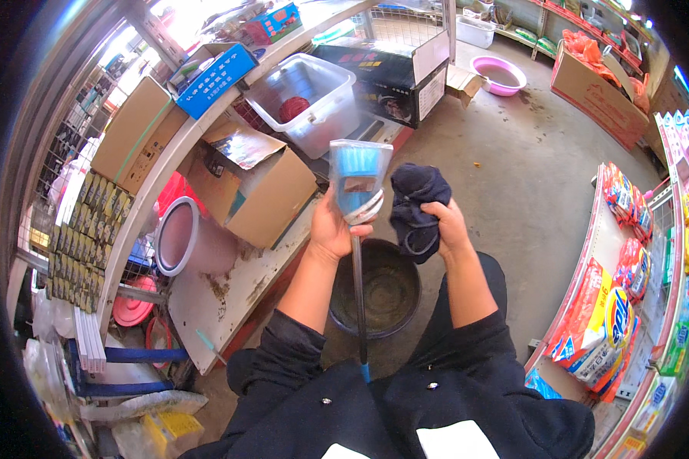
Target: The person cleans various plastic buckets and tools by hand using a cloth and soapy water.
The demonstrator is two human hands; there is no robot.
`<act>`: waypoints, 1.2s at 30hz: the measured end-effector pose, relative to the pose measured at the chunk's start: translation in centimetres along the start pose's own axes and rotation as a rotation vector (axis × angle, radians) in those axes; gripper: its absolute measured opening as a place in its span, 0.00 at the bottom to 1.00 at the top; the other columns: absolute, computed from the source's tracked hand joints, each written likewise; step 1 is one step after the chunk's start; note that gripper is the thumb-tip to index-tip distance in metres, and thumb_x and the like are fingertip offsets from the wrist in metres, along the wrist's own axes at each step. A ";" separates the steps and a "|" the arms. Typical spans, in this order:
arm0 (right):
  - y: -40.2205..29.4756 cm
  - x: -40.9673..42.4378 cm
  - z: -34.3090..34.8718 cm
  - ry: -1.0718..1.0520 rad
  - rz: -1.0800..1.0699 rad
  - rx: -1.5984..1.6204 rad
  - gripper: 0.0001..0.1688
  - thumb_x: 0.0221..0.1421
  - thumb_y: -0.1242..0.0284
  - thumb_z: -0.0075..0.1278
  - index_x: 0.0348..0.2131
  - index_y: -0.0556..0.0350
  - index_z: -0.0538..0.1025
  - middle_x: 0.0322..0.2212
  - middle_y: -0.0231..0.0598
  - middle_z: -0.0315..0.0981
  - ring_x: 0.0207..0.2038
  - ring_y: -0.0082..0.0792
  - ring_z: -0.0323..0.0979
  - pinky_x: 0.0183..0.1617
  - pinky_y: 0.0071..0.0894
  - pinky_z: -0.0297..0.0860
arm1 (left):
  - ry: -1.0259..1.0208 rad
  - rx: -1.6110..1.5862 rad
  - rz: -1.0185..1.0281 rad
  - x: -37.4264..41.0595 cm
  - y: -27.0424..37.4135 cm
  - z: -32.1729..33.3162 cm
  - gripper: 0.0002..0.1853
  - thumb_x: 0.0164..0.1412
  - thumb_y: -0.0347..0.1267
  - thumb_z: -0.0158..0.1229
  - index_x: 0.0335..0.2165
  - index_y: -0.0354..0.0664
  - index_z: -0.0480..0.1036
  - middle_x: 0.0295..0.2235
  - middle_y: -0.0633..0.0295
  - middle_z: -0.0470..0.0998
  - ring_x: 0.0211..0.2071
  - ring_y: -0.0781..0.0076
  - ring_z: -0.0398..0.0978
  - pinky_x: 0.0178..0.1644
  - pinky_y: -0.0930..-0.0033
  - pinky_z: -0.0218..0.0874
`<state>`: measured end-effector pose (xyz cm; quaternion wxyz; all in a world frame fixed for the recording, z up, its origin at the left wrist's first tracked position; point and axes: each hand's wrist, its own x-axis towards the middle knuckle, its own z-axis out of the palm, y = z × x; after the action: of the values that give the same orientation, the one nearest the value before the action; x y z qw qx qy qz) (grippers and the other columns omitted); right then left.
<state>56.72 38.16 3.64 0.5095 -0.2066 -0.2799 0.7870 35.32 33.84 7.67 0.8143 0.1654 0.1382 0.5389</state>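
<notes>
My left hand (334, 226) is closed around a long-handled brush (356, 178) with blue bristles, its head in clear plastic wrap and a white band near its base. The dark handle runs down toward my body. To the right of it, my right hand (446, 221) grips a bunched dark cloth (418, 206). Cloth and brush head are apart. Below both hands, a dark round basin (402, 292) stands on the floor, partly behind the brush handle.
On the left shelf are an open cardboard box (275, 201), a clear plastic bin (327, 123) and a pinkish bucket (175, 235). Detergent bags (600, 333) line the right shelf. Farther off, a pink basin (498, 76) of liquid and a large carton (594, 94) stand on the floor.
</notes>
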 end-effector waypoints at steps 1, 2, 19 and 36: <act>0.4 -0.3 0.6 -0.006 0.034 0.052 0.26 0.45 0.84 0.43 0.47 0.62 0.69 0.40 0.41 0.73 0.36 0.36 0.74 0.41 0.34 0.72 | -0.005 -0.001 -0.027 0.2 -0.5 0.0 0.25 0.62 0.50 0.42 0.49 0.45 0.65 0.42 0.53 0.70 0.28 0.69 0.64 0.19 0.78 0.53; 0.8 -0.5 1.6 -0.042 0.006 -0.011 0.26 0.47 0.82 0.47 0.49 0.60 0.68 0.43 0.39 0.71 0.41 0.32 0.72 0.46 0.34 0.70 | -0.009 -0.002 -0.053 0.4 -1.0 -0.1 0.25 0.62 0.50 0.42 0.48 0.45 0.65 0.41 0.54 0.71 0.27 0.69 0.64 0.18 0.78 0.54; -2.4 -0.5 3.4 0.114 -0.237 0.001 0.13 0.52 0.81 0.48 0.41 0.60 0.73 0.33 0.38 0.75 0.32 0.33 0.76 0.37 0.32 0.74 | -0.063 -0.343 -0.178 0.2 -0.5 -1.4 0.24 0.61 0.46 0.46 0.49 0.41 0.65 0.28 0.59 0.68 0.21 0.76 0.61 0.16 0.81 0.52; -1.9 -2.4 6.9 0.088 -0.861 -1.233 0.27 0.40 0.78 0.52 0.45 0.56 0.72 0.51 0.58 0.55 0.47 0.59 0.65 0.49 0.41 0.67 | 0.291 0.332 0.201 2.0 -0.6 0.6 0.29 0.64 0.57 0.37 0.48 0.47 0.66 0.39 0.63 0.73 0.33 0.73 0.70 0.24 0.74 0.60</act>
<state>54.76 34.97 10.15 0.5749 -0.3577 -0.7052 0.2102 36.87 35.42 7.91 0.6898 0.2306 0.3235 0.6053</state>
